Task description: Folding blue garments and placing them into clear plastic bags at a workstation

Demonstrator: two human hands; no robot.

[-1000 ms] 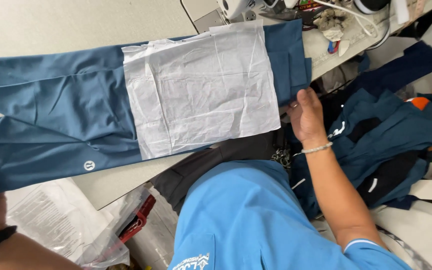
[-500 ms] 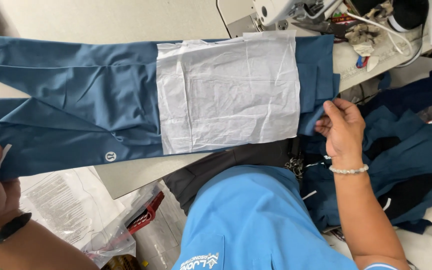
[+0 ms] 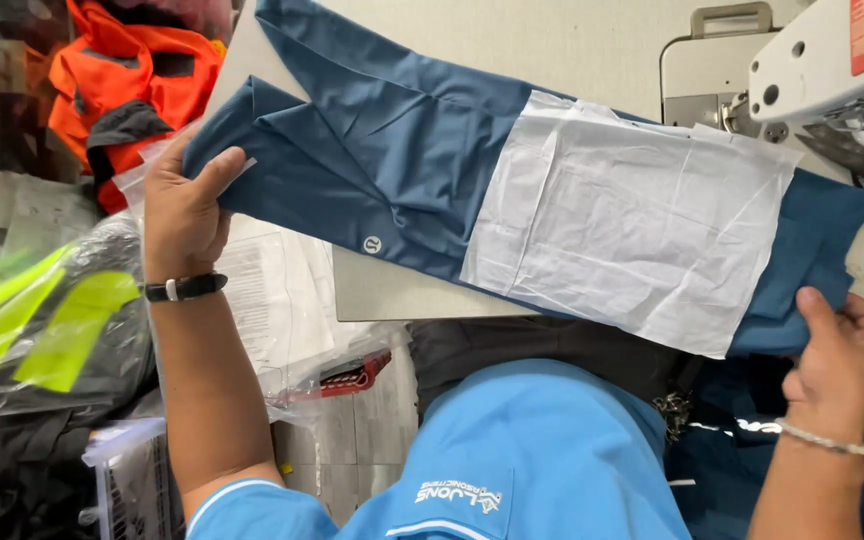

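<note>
A pair of blue leggings (image 3: 392,170) lies stretched across a pale worktable (image 3: 392,295), with a crinkled sheet of white tissue paper (image 3: 632,225) over their upper part. My left hand (image 3: 184,205), wearing a black wristband, grips the leg ends at the left. My right hand (image 3: 842,355), with a thin silver bracelet, pinches the waist end at the right. The garment slopes from upper left down to lower right.
A white sewing machine (image 3: 832,70) stands at the top right. An orange garment (image 3: 132,70) lies at the top left. Clear plastic bags with yellow-green items (image 3: 42,330) and printed sheets (image 3: 272,300) pile at the left. Dark blue garments (image 3: 732,460) sit below my right hand.
My left hand has come up and taken hold of the leg ends. The view has swung left, so the leggings now sit further right and tilted. My right hand keeps its hold on the waist end.
</note>
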